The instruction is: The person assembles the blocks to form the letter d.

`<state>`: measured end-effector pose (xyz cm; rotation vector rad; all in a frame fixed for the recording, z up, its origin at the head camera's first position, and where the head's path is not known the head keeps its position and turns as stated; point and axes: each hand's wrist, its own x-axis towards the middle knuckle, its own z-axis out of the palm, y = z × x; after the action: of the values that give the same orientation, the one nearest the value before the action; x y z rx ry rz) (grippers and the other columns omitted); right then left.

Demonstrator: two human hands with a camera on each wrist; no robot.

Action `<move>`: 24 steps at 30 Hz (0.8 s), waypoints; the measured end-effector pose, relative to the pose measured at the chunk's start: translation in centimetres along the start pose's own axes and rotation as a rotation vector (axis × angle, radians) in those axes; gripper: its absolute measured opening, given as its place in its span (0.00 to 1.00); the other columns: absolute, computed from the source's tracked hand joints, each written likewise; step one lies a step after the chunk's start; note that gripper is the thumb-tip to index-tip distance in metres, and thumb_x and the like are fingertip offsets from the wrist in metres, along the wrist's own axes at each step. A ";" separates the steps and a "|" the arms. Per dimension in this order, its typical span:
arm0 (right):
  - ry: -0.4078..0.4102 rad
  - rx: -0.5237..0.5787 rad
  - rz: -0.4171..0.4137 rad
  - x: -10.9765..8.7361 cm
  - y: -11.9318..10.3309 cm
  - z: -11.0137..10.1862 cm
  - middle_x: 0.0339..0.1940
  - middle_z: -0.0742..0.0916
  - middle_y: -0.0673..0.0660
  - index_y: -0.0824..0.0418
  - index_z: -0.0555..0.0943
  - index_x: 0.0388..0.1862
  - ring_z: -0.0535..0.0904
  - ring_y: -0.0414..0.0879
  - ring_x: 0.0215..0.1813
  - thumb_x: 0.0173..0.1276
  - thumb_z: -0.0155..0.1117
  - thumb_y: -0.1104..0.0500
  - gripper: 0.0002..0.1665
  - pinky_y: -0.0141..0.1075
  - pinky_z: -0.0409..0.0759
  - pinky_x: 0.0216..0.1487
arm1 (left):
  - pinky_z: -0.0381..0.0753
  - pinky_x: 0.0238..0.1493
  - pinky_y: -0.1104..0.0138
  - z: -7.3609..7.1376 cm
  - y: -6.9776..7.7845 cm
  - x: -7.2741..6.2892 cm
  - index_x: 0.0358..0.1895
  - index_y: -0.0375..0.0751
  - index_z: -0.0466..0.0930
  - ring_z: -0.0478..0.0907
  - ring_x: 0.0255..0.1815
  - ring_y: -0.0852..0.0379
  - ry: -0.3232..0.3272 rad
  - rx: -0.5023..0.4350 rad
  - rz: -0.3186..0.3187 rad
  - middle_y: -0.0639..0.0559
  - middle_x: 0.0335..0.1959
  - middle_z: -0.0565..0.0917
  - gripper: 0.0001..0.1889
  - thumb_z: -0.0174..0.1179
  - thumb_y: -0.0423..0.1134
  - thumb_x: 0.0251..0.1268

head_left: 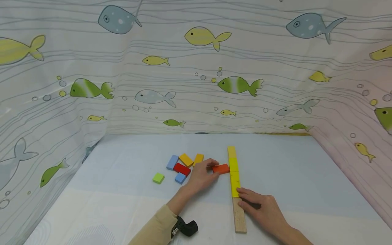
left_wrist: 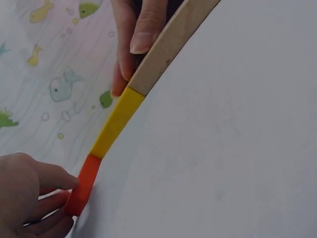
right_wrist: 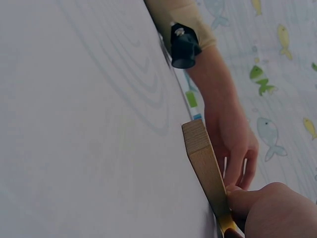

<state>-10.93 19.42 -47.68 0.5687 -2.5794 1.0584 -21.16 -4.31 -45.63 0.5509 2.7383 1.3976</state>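
Observation:
My left hand (head_left: 200, 176) holds an orange block (head_left: 221, 169) between thumb and fingers, its far end right at the side of a straight row of blocks. The row runs away from me: a plain wooden block (head_left: 239, 217) nearest, two bright yellow blocks (head_left: 235, 183) beyond it, and a paler yellow block (head_left: 232, 152) at the far end. From the right side, my right hand (head_left: 264, 209) touches the row with its fingertips, where the wooden block meets the nearer yellow one. The left wrist view shows the orange block (left_wrist: 83, 186) end-on to the row.
Left of my left hand lies a loose group: a red block (head_left: 182, 169), two blue blocks (head_left: 173, 162) and two orange-yellow blocks (head_left: 185, 159). A small green block (head_left: 158, 178) lies apart. A black wrist device (head_left: 187, 227) hangs by my left sleeve. A fish-patterned curtain (head_left: 177, 78) surrounds the table.

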 end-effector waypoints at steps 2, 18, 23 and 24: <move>-0.006 0.013 0.003 0.0 0.0 0.1 0.53 0.88 0.40 0.50 0.90 0.48 0.85 0.40 0.55 0.61 0.75 0.51 0.16 0.34 0.85 0.50 | 0.81 0.59 0.58 -0.3 0.0 -0.3 0.57 0.44 0.81 0.79 0.54 0.53 0.006 0.002 -0.018 0.51 0.54 0.84 0.16 0.64 0.37 0.66; -0.016 0.015 0.034 -0.1 -0.2 -0.1 0.53 0.87 0.39 0.51 0.89 0.49 0.84 0.39 0.56 0.60 0.76 0.50 0.18 0.35 0.85 0.52 | 0.81 0.60 0.54 -4.5 -0.6 -4.3 0.55 0.39 0.82 0.82 0.55 0.47 0.091 -0.059 0.045 0.46 0.52 0.86 0.15 0.64 0.33 0.66; -0.003 0.005 0.023 -0.1 -0.2 -0.2 0.53 0.88 0.39 0.51 0.89 0.49 0.84 0.40 0.56 0.60 0.76 0.51 0.17 0.34 0.85 0.51 | 0.84 0.54 0.56 -5.6 -1.6 -4.9 0.53 0.41 0.83 0.83 0.49 0.50 0.158 -0.013 0.010 0.48 0.48 0.87 0.14 0.65 0.32 0.65; -0.002 0.005 0.025 -0.1 -0.2 -0.1 0.53 0.88 0.39 0.51 0.89 0.49 0.84 0.40 0.56 0.60 0.76 0.51 0.17 0.34 0.85 0.51 | 0.84 0.53 0.57 -5.9 -1.9 -5.0 0.53 0.42 0.84 0.83 0.47 0.52 0.172 -0.001 0.001 0.49 0.47 0.88 0.14 0.65 0.32 0.65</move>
<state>-10.74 19.43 -47.50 0.5408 -2.5929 1.0725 -18.10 -11.51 -44.28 0.4523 2.8681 1.5144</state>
